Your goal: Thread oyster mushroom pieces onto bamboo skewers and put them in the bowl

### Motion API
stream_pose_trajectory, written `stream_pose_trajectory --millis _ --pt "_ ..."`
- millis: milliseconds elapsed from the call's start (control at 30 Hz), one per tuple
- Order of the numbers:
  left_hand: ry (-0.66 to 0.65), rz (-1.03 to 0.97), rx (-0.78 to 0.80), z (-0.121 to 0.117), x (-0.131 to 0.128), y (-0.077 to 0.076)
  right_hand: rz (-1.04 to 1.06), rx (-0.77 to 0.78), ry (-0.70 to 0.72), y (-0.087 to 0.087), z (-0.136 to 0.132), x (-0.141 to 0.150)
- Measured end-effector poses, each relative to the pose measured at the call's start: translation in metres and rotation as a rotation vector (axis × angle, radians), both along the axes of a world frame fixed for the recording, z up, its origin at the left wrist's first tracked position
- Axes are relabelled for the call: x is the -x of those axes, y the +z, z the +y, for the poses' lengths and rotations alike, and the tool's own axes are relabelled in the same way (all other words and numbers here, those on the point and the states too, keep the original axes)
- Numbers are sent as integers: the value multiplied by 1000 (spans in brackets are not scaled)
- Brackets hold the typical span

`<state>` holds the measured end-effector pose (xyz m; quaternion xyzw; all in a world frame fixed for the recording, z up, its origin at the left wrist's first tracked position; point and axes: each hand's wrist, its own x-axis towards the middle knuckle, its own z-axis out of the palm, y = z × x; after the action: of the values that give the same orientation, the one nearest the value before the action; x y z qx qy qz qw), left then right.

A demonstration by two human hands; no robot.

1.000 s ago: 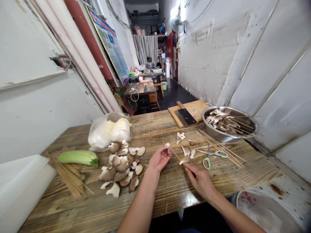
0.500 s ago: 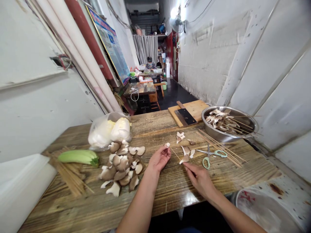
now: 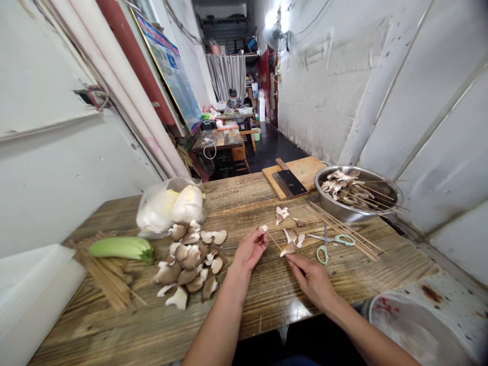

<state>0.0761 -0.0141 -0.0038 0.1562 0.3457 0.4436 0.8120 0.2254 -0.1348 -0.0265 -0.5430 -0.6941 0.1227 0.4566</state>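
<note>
My left hand (image 3: 251, 246) is closed, its fingertips pinching a small whitish oyster mushroom piece (image 3: 263, 229). From there a thin wooden skewer (image 3: 273, 240) slants down to my right hand (image 3: 310, 274). The right fingers are closed at its lower end, against a brown-capped mushroom piece (image 3: 290, 247); the hand hides where the skewer goes. Beyond the right hand lie loose mushroom pieces (image 3: 290, 235) and green-handled scissors (image 3: 322, 254), blades spread. Left of my left forearm is a heap of oyster mushrooms (image 3: 192, 259).
Loose skewers (image 3: 343, 229) lie beside a steel basin (image 3: 345, 214) of skewered mushrooms. Behind are a cutting board (image 3: 310, 170) and cleaver (image 3: 288, 182). At left sit bagged cabbage (image 3: 186, 203), a green gourd (image 3: 118, 247) and more skewers (image 3: 110, 284). A lined bin (image 3: 404, 325) stands low right.
The whole view has shifted slightly left. Both hands keep nearly the same pose around the skewer and mushroom pieces.
</note>
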Motion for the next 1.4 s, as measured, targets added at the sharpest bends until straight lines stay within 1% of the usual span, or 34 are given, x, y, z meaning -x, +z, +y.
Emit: stream_pose_trajectory --millis 133,233,433,633,733,833,1000,1100,1133,1167,1267,1300,1333,1400 --pt "-17 21 -139 -2 2 4 0 1 3 0 -1 -1" --pt "-30 20 -187 -3 4 7 -3 0 -21 1 -3 0" --pt "-52 3 -179 -5 4 8 -7 -33 -11 1 -4 0" --pt "-121 37 -212 -4 7 10 -46 -35 -1 2 -6 -3" --pt "-148 45 -202 -4 8 10 -39 -34 -3 4 -6 -4" --pt "-188 67 -199 -9 4 8 -23 -23 -19 7 -5 -2" --pt "-331 103 -223 -22 -9 5 -18 -14 -67 13 4 3" --pt "-346 104 -251 -24 -11 6 19 -25 -123 16 9 -2" --pt "-315 148 -277 -23 -10 6 41 -24 -157 16 9 -6" --pt "-253 234 -320 -21 -8 6 64 -24 -196 16 9 -12" --pt "1 670 -549 -16 -5 1 125 -4 -301 11 3 -34" --pt "27 818 -637 -15 -7 -1 143 6 -319 9 0 -41" --pt "3 944 -722 -16 -9 -3 162 13 -331 6 -3 -47" --pt "-121 1144 -859 -18 -19 -5 196 26 -348 1 -9 -56"
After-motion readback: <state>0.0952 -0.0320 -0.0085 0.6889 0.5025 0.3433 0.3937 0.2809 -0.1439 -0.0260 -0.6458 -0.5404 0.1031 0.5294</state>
